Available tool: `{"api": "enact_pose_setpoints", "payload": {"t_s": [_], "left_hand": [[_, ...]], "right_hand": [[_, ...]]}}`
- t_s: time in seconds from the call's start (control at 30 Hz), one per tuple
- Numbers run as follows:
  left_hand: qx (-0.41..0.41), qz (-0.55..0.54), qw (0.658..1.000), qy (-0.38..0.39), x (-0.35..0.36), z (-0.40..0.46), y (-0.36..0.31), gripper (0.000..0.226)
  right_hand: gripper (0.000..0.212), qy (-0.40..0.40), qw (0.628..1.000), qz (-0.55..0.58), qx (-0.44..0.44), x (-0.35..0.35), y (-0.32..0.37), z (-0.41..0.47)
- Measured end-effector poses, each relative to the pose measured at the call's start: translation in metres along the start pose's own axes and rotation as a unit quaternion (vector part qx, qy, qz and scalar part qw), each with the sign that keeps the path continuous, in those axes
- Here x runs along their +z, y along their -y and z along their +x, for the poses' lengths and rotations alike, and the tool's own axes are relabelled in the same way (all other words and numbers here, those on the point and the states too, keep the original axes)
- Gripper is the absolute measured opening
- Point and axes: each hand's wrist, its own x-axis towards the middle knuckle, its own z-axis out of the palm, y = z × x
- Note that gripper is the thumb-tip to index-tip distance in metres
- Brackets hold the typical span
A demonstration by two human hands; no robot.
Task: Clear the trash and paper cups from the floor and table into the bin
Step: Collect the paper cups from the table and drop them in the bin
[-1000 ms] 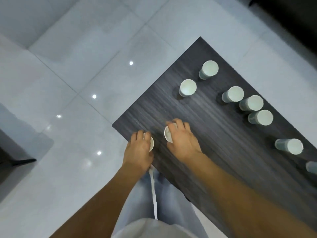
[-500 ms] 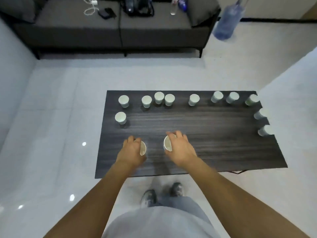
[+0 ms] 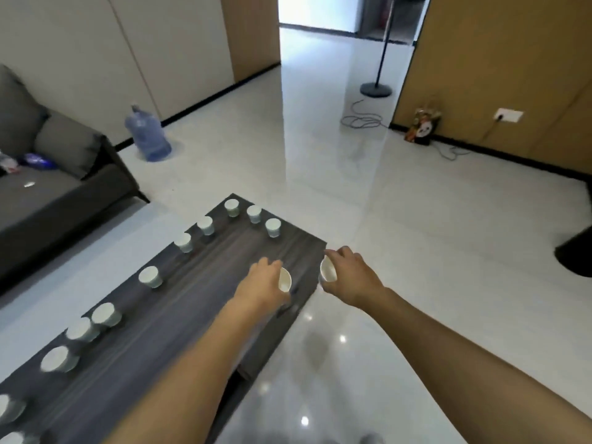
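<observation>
My left hand (image 3: 261,285) grips a white paper cup (image 3: 284,279) tilted on its side, above the right end of the dark wooden table (image 3: 205,283). My right hand (image 3: 350,277) grips a second paper cup (image 3: 328,270), held just past the table's edge over the floor. Several more white paper cups stand along the table's far edge, among them one (image 3: 150,277) mid-table and one (image 3: 273,227) near the far corner. No bin is in view.
A grey sofa (image 3: 48,187) stands to the left. A blue water jug (image 3: 145,134) sits by the wall. A lamp stand (image 3: 376,88) with a loose cable (image 3: 362,120) and a small bag (image 3: 423,129) are on the glossy tiled floor ahead. A dark object (image 3: 576,254) is at right.
Both hands have lifted their cups off the table. The view has swung to the right, from facing the sofa to facing the open floor and the doorway.
</observation>
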Motion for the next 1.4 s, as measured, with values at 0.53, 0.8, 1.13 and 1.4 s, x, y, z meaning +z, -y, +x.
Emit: {"api": "enact_pose_setpoints", "payload": {"t_s": [0.53,0.8,1.13,1.4], "left_hand": [[0.303,0.071,0.946,0.09,0.111,0.124,-0.477,0.066],[0.388,0.112,0.904,0.142,0.152,0.226,-0.628,0.065],[0.437,0.164,0.867,0.176,0.179,0.347,-0.801,0.069],[0.454,0.18,0.846,0.215,0.257,0.418,-0.952,0.069]], "right_hand": [[0.07,-0.135,0.94,0.085,0.302,-0.186,-0.418,-0.118],[0.071,-0.153,0.906,0.112,0.377,-0.234,-0.554,-0.078],[0.073,-0.164,0.876,0.141,0.43,-0.314,-0.703,-0.013],[0.074,-0.142,0.86,0.173,0.46,-0.348,-0.867,0.008]]}}
